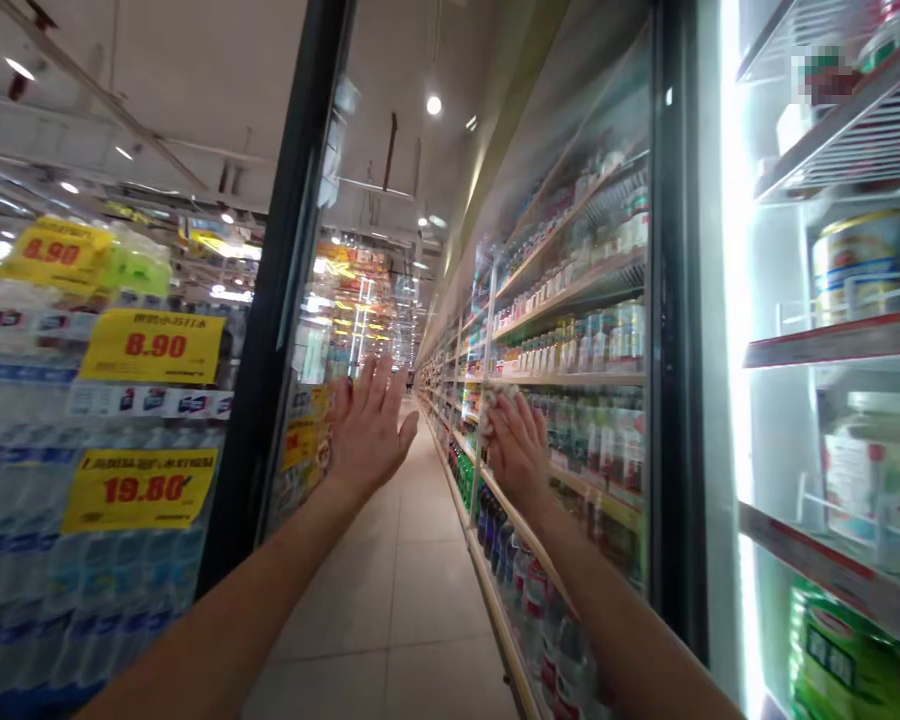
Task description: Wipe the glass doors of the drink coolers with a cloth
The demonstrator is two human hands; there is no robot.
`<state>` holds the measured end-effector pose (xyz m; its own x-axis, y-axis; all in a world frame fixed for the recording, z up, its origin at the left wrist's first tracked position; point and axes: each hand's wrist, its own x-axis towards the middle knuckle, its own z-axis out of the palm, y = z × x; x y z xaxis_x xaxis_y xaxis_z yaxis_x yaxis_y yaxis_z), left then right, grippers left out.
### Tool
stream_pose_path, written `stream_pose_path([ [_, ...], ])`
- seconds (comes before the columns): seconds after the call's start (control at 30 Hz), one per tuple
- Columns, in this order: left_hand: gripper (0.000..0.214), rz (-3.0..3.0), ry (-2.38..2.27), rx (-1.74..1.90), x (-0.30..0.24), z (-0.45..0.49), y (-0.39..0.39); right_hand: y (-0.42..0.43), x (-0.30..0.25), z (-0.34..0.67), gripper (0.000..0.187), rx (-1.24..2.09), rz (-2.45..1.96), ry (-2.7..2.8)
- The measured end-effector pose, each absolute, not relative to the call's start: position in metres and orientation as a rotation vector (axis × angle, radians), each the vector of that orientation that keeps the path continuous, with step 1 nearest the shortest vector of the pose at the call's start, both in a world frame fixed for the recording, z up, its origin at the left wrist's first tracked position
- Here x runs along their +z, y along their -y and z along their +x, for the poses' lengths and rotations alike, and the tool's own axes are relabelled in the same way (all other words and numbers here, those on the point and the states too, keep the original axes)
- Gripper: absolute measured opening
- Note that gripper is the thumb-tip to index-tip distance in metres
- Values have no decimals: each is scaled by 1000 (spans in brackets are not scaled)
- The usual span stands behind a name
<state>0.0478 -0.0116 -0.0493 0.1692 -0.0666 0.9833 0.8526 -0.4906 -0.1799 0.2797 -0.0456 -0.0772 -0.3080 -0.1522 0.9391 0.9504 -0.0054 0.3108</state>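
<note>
A dark-framed glass door (435,160) stands open in front of me, with aisle and shelves showing through and in its pane. My left hand (367,425) lies flat against the glass, fingers stretched upward and thumb apart, holding nothing. On the pane's right half is my right hand (517,440), with its fingers together, slightly bent and touching the glass. A pale patch shows at its fingertips; I cannot tell whether it is a reflection or something thin.
A lit cooler (862,350) with jars, cans and a green package (832,650) on wire shelves is at right. Stacked water bottles (30,570) with yellow price signs (150,345) stand at left. The tiled aisle floor (360,600) runs ahead.
</note>
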Motion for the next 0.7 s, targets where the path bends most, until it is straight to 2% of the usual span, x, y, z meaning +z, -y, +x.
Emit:
stream_pose_path([
  [0.2, 52, -1622, 775, -1412, -53, 47, 6, 54, -55, 353, 40, -1261, -1081, 796],
  [0.43, 51, -1608, 766, -1408, -53, 47, 5, 51, -67, 327, 39, -1448, -1003, 1273],
  [0.6, 53, -1644, 758, -1430, -53, 46, 7, 63, -58, 398, 43, -1197, -1167, 820],
  [0.7, 54, -1655, 768, -1444, -54, 46, 7, 61, -58, 402, 44, -1159, -1141, 748],
])
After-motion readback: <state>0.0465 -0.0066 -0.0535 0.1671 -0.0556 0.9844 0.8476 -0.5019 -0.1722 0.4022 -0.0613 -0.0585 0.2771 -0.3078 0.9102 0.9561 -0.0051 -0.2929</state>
